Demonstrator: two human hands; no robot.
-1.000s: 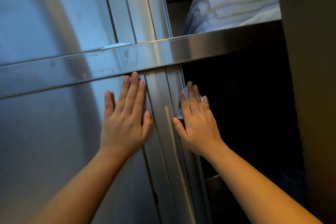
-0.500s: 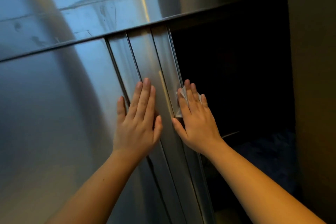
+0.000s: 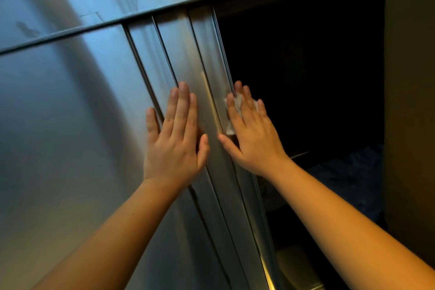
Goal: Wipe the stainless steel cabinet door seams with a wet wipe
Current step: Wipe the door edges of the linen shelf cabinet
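Observation:
A stainless steel cabinet door (image 3: 70, 136) fills the left of the view, with vertical seams (image 3: 164, 54) running down its right side. My left hand (image 3: 175, 141) lies flat on the door, fingers straight, across a seam. My right hand (image 3: 250, 134) presses a white wet wipe (image 3: 231, 115) flat against the door's right edge strip, fingers straight. Most of the wipe is hidden under that hand.
A horizontal steel rail (image 3: 106, 7) crosses above the door. Right of the door edge is a dark open cabinet compartment (image 3: 306, 77) with a dark blue cloth (image 3: 348, 179) low inside. A dark wall (image 3: 409, 101) stands at far right.
Both hands have slid down the door edge, away from the horizontal rail, and my view has dropped with them; the stacked white towels above have left the frame.

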